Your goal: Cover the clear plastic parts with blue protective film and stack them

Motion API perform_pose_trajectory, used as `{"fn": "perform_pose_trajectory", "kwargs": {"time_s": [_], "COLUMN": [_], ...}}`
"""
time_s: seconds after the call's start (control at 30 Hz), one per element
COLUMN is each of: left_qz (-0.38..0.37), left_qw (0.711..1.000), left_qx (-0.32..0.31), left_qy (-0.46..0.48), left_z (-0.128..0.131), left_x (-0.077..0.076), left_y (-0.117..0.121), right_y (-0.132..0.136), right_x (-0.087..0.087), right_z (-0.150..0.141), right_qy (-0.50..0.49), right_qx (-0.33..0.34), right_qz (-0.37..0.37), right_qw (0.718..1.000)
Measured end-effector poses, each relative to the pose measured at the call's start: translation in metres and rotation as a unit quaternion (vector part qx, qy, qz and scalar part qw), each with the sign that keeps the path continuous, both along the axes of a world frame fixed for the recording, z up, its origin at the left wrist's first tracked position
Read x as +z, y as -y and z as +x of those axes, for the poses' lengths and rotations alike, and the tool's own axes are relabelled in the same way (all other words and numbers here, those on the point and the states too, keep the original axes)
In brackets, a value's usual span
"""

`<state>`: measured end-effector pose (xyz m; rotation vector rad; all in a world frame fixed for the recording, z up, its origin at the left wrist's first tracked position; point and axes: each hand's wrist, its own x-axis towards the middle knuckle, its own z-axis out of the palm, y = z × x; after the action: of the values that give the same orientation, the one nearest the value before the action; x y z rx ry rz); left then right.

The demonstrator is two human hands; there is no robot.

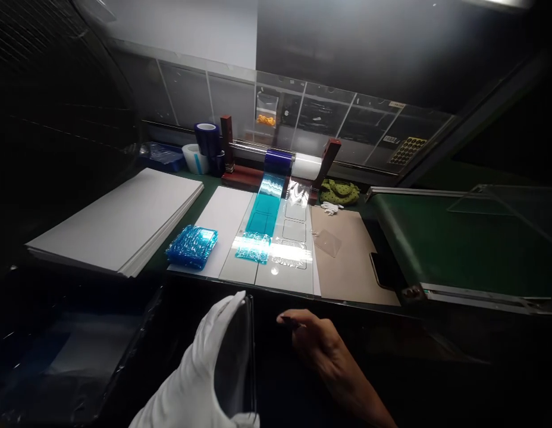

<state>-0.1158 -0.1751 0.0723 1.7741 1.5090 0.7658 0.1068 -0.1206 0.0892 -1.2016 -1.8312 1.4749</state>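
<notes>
The left hand [200,362], in a white cotton glove, is closest at lower centre, curled around a clear, dark-edged pane [235,356] and grasping it upright by its edge, probably so that bare skin stays off the surface. The bare right hand [320,342] sits just to its right, fingers bunched; a small dark tip shows at the thumb and forefinger [287,320], but whether they grip anything cannot be told. A black plastic liner [75,362] fills the lower left.

Beyond the bench edge, a white plate [298,279] with three shallow recesses lies at centre, probably placed to seat flat pieces. One crumpled piece of blue film [253,246] lies on it, and one blue bubble-wrapped bundle [191,246] sits to its left on a white sheet [222,208]. A stack of white boards [115,220] lies further left. To the right, a tan mat [356,255] carries one clear pane [327,242], with a phone [383,270] at its edge.

Farther up, two rollers [280,163] between two dark red posts [332,157] feed film toward the plate. Three tape rolls [207,138] stand to their left, while a pair of white gloves [330,208] lies by a green dotted cloth [339,192].
</notes>
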Motion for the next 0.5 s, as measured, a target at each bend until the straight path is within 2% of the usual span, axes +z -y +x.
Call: {"fn": "perform_pose_trajectory", "kwargs": {"time_s": [0.1,0.23,0.4,0.5], "left_qz": [0.041,0.063,0.098,0.106], "left_qw": [0.998,0.997,0.995,0.994], "left_qx": [0.003,-0.002,-0.026,-0.025], "left_qy": [-0.039,-0.033,-0.017,-0.005], "left_z": [-0.002,-0.005,-0.009,-0.009], "left_x": [0.007,0.011,0.012,0.007], "left_y": [0.012,0.022,0.022,0.020], "right_y": [0.015,0.030,0.036,0.037], "right_x": [0.013,0.023,0.009,0.004], "right_z": [-0.012,-0.019,-0.032,-0.039], "right_qy": [-0.010,0.021,-0.005,-0.029], "right_qx": [0.046,0.098,0.115,0.109], "right_qz": [0.041,0.079,0.046,0.034], "right_qw": [0.998,0.992,0.992,0.993]}}
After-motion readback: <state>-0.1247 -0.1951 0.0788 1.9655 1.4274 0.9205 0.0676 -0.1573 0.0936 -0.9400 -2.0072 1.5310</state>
